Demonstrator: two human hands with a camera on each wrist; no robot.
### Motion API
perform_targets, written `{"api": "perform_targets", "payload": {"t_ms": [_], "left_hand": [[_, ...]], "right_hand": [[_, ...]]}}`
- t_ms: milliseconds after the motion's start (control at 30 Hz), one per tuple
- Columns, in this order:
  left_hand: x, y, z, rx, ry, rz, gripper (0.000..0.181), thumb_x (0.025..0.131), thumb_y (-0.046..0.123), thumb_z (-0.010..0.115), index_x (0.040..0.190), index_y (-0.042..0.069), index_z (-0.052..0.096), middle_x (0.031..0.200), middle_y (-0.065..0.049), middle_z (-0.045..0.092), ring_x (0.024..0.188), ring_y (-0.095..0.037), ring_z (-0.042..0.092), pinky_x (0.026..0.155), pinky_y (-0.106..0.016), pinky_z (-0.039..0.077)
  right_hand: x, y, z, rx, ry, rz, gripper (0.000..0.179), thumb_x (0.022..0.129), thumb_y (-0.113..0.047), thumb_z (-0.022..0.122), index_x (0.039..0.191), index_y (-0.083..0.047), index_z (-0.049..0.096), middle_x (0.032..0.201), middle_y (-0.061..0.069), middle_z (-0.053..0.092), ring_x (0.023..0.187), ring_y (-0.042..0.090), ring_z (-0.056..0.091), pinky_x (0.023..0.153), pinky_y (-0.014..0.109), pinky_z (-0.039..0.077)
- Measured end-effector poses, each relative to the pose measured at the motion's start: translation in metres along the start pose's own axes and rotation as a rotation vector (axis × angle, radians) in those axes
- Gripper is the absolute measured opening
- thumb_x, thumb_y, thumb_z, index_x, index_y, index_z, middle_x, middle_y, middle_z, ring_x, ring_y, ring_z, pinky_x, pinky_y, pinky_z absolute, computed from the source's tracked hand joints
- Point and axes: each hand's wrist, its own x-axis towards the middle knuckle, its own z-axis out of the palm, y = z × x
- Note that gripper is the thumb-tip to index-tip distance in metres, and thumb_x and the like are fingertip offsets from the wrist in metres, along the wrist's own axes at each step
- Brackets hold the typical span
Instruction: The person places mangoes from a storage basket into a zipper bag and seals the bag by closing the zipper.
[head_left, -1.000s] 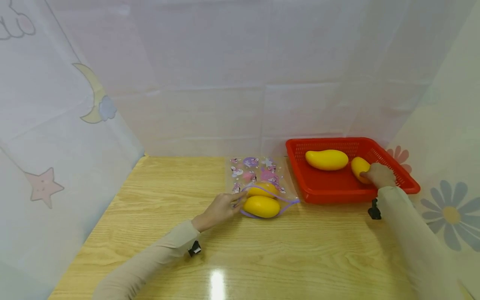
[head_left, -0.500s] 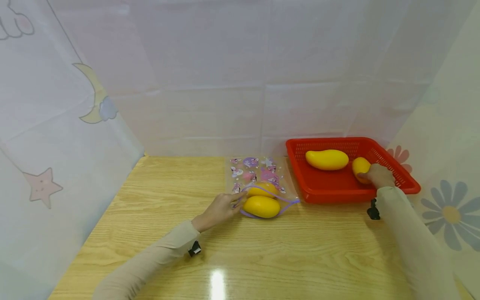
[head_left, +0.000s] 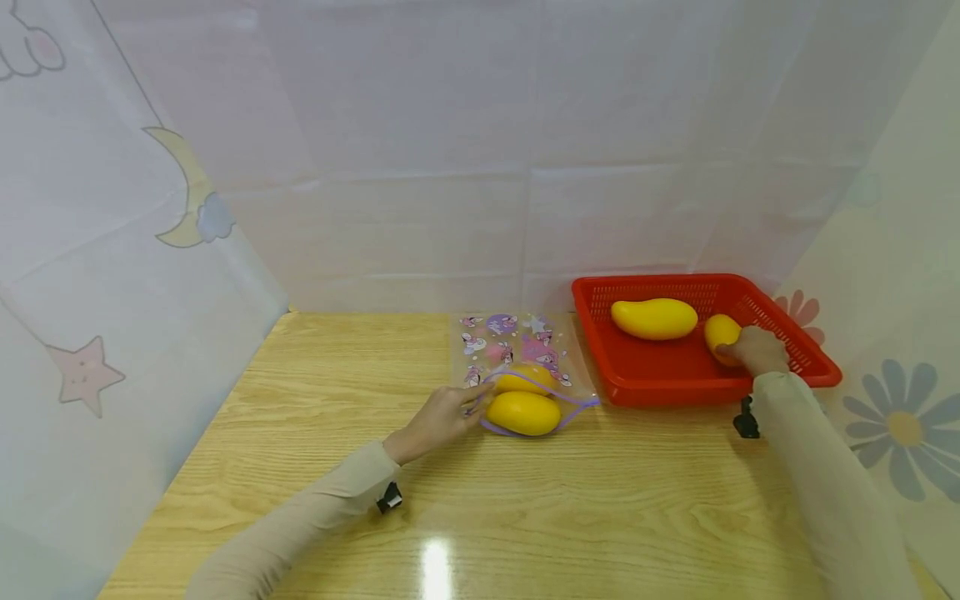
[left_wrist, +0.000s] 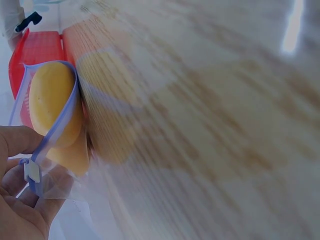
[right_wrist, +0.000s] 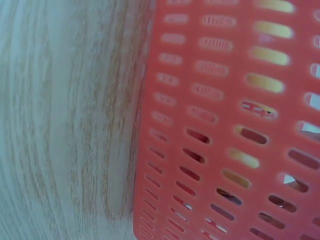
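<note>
In the head view a clear zip bag [head_left: 474, 343] with purple prints lies on the table, its purple-edged mouth toward me. One yellow mango [head_left: 523, 414] is at the mouth, with a second mango [head_left: 534, 377] behind it under the film. My left hand [head_left: 437, 423] holds the left end of the mouth; the left wrist view shows thumb and fingers around the zip edge by a white slider [left_wrist: 32, 171]. My right hand [head_left: 759, 351] grips a mango [head_left: 720, 333] inside the red basket [head_left: 678, 397]. The right wrist view shows mostly the perforated basket wall [right_wrist: 200, 105], hiding that hand.
Another mango [head_left: 654, 319] lies in the basket's left part. The basket stands at the back right of the wooden table [head_left: 525, 517], close by the bag. A pale printed cloth [head_left: 412, 167] hangs behind and along both sides.
The right hand and its mango have shifted very slightly inside the basket. The left hand and bag stay where they were.
</note>
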Motion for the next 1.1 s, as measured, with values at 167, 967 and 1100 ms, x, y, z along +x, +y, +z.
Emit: {"api": "perform_targets", "payload": {"t_ms": [167, 967, 1100], "left_hand": [[-0.0001, -0.0005, 0.0006, -0.001, -0.005, -0.01, 0.047, 0.088, -0.004, 0.07, 0.133, -0.007, 0.056, 0.076, -0.009, 0.068, 0.041, 0.003, 0.029, 0.04, -0.014, 0.034], [-0.0006, -0.0024, 0.0015, -0.013, 0.015, 0.028, 0.052, 0.086, -0.006, 0.071, 0.136, -0.007, 0.054, 0.095, -0.017, 0.072, 0.042, 0.004, 0.026, 0.041, -0.014, 0.033], [-0.0003, -0.0039, 0.0028, -0.004, 0.015, 0.027, 0.048, 0.087, -0.004, 0.071, 0.133, -0.008, 0.056, 0.082, -0.012, 0.071, 0.043, 0.003, 0.028, 0.041, -0.014, 0.034]], "right_hand": [[0.0039, 0.0037, 0.0017, -0.004, 0.016, -0.022, 0.042, 0.093, -0.029, 0.064, 0.092, 0.012, 0.052, 0.07, 0.013, 0.046, 0.071, 0.034, 0.048, 0.067, 0.045, 0.042], [0.0042, -0.0002, -0.0017, -0.014, 0.087, -0.043, 0.039, 0.093, -0.027, 0.063, 0.083, 0.009, 0.051, 0.065, 0.01, 0.04, 0.066, 0.031, 0.045, 0.061, 0.042, 0.041], [0.0045, 0.0004, -0.0018, 0.002, 0.102, -0.029, 0.039, 0.093, -0.028, 0.063, 0.077, 0.005, 0.05, 0.063, 0.008, 0.039, 0.064, 0.029, 0.045, 0.059, 0.04, 0.038]]}}
